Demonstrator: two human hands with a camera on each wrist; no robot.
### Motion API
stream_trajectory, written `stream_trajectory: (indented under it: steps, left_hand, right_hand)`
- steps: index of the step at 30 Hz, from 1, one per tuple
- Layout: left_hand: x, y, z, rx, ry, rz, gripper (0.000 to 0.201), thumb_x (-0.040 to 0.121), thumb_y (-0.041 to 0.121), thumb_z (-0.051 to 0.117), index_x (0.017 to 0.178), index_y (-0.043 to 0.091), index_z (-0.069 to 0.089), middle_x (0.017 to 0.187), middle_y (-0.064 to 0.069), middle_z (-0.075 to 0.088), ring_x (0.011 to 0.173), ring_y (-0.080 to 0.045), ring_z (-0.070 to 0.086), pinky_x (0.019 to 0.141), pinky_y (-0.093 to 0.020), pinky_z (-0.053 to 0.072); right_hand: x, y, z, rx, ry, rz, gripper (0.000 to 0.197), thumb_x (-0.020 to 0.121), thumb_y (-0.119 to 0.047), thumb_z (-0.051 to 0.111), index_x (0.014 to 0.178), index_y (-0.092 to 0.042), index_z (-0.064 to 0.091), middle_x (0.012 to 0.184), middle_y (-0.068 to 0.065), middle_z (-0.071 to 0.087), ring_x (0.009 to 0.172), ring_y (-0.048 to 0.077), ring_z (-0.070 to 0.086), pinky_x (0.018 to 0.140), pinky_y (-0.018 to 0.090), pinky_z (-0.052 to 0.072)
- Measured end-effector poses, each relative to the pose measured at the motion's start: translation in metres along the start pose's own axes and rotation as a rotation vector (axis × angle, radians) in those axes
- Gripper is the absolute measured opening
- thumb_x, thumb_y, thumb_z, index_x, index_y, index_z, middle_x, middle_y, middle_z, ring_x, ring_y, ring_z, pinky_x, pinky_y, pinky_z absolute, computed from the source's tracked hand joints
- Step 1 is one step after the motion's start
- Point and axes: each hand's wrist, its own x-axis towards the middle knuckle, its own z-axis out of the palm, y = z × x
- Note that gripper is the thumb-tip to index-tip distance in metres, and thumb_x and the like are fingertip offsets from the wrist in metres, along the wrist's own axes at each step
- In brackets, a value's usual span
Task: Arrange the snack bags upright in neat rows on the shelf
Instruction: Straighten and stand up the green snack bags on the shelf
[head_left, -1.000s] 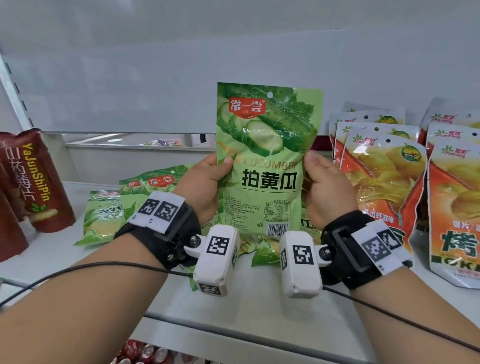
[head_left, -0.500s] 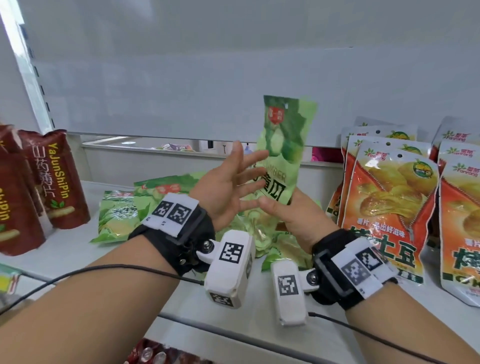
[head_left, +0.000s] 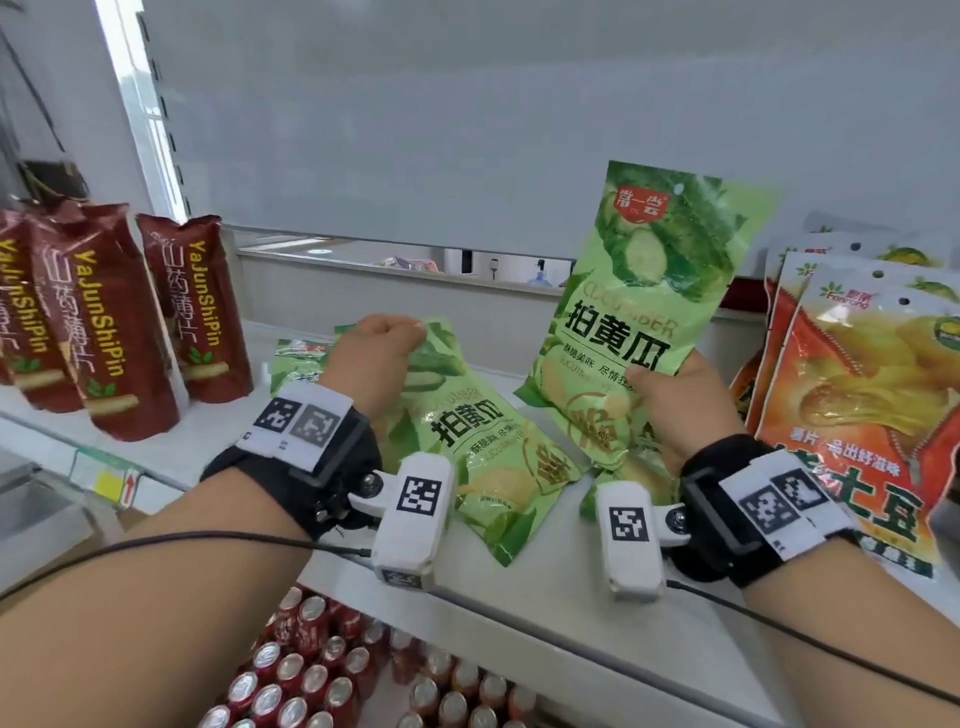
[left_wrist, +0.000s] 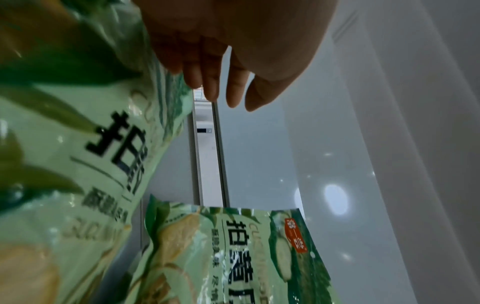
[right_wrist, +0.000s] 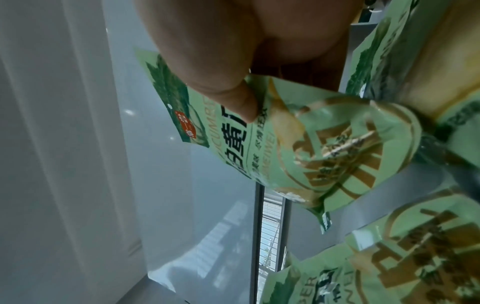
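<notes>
My right hand (head_left: 660, 387) holds a green cucumber snack bag (head_left: 649, 306) upright above the shelf, thumb pressed on its front (right_wrist: 233, 96); the bag (right_wrist: 324, 154) fills the right wrist view. To its left a second green cucumber bag (head_left: 472, 436) lies slanted on the white shelf (head_left: 519, 592). My left hand (head_left: 374, 353) is curled at that bag's top edge and grips it; the left wrist view shows the bag (left_wrist: 78, 160) running up beside the fingers (left_wrist: 215, 82). More green bags lie flat behind the left hand (head_left: 296, 358) and under the right wrist (head_left: 631, 467).
Dark red snack bags (head_left: 119, 332) stand upright at the shelf's left. Orange potato chip bags (head_left: 857, 395) stand in rows at the right. A white back panel closes the shelf. Red drink cans (head_left: 322, 675) fill the level below the front edge.
My left hand let go of the upright bag, moved down and left, and closed on a bag lying on the shelf. The right hand alone now holds the upright bag, turned front-facing.
</notes>
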Motion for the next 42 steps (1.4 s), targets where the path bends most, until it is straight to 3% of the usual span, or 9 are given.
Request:
stream_trajectory:
  steps: [5,10,13,16,21,24,34,39,42]
  left_hand:
    - [0.000,-0.009,-0.025,0.156,0.189,-0.037,0.004,0.085,0.025,0.060,0.088,0.027,0.058,0.091,0.006,0.061,0.074,-0.004,0.050,0.064,-0.025,0.038]
    - [-0.007,-0.017,-0.033,0.138,0.251,-0.211,0.070,0.081,0.024,0.068,0.141,0.012,0.033,0.109,-0.006,0.051,0.091,-0.024,0.053,0.075,-0.034,0.042]
    - [-0.012,-0.020,-0.033,-0.016,0.150,-0.295,0.032,0.084,0.014,0.063,0.113,0.008,0.051,0.070,-0.004,0.056,0.054,-0.014,0.054,0.048,-0.026,0.040]
    - [-0.018,-0.022,-0.032,-0.041,0.079,-0.338,0.014,0.083,0.012,0.067,0.076,0.009,0.056,0.066,-0.006,0.058,0.052,-0.017,0.053,0.049,-0.028,0.042]
    - [-0.028,-0.018,-0.013,-0.191,-0.132,-0.386,0.006,0.088,0.006,0.063,0.086,0.008,0.057,0.075,-0.010,0.074,0.067,-0.026,0.070,0.060,-0.036,0.060]
    - [-0.022,-0.010,-0.004,-0.232,-0.150,-0.327,0.007,0.091,0.002,0.057,0.086,0.007,0.057,0.065,-0.008,0.072,0.056,-0.022,0.070,0.046,-0.030,0.055]
    - [0.035,0.034,0.011,-0.139,-0.153,-0.084,0.015,0.088,0.007,0.062,0.090,0.021,0.065,0.092,-0.004,0.074,0.087,-0.024,0.070,0.074,-0.040,0.057]
    - [0.052,0.047,0.030,-0.342,-0.275,-0.081,0.022,0.092,0.000,0.054,0.111,0.009,0.061,0.109,-0.017,0.068,0.091,-0.030,0.067,0.076,-0.045,0.057]
    - [0.063,0.052,0.048,-0.368,-0.345,-0.078,0.019,0.093,0.000,0.053,0.107,0.009,0.060,0.111,-0.019,0.067,0.098,-0.034,0.066,0.081,-0.048,0.056]
  right_hand:
    - [0.004,-0.003,0.004,0.005,-0.044,0.046,0.019,0.088,-0.008,0.058,0.101,-0.023,0.060,0.105,0.000,0.066,0.092,0.018,0.062,0.081,0.029,0.047]
    - [0.008,-0.001,0.015,0.006,-0.043,0.091,0.019,0.085,-0.006,0.060,0.094,-0.023,0.060,0.105,0.004,0.068,0.098,0.025,0.064,0.093,0.044,0.050]
    - [0.011,0.000,0.019,0.011,-0.044,0.086,0.019,0.085,-0.006,0.059,0.097,-0.022,0.060,0.100,0.001,0.066,0.092,0.021,0.064,0.084,0.035,0.050]
    - [0.011,0.002,0.021,0.022,-0.029,0.074,0.017,0.086,-0.008,0.059,0.095,-0.023,0.059,0.093,-0.002,0.065,0.077,0.012,0.061,0.067,0.025,0.045]
    - [0.010,0.002,0.020,0.029,-0.002,0.093,0.018,0.085,-0.008,0.061,0.086,-0.026,0.059,0.099,0.001,0.068,0.088,0.020,0.064,0.081,0.033,0.050]
    - [0.017,-0.001,0.015,0.002,0.003,0.102,0.019,0.083,-0.009,0.062,0.085,-0.027,0.060,0.102,0.003,0.069,0.092,0.023,0.066,0.087,0.041,0.053]
    - [0.054,-0.019,-0.003,-0.168,0.144,0.075,0.008,0.084,-0.010,0.060,0.091,-0.012,0.058,0.092,0.008,0.063,0.074,0.023,0.059,0.063,0.030,0.046]
    - [0.069,-0.022,0.003,-0.237,0.049,0.131,0.037,0.085,-0.005,0.055,0.122,-0.003,0.055,0.121,0.019,0.060,0.111,0.035,0.058,0.094,0.046,0.049]
    - [0.076,-0.017,0.004,-0.205,0.035,0.153,0.024,0.085,-0.004,0.058,0.109,-0.005,0.061,0.104,0.014,0.066,0.095,0.029,0.064,0.085,0.040,0.053]
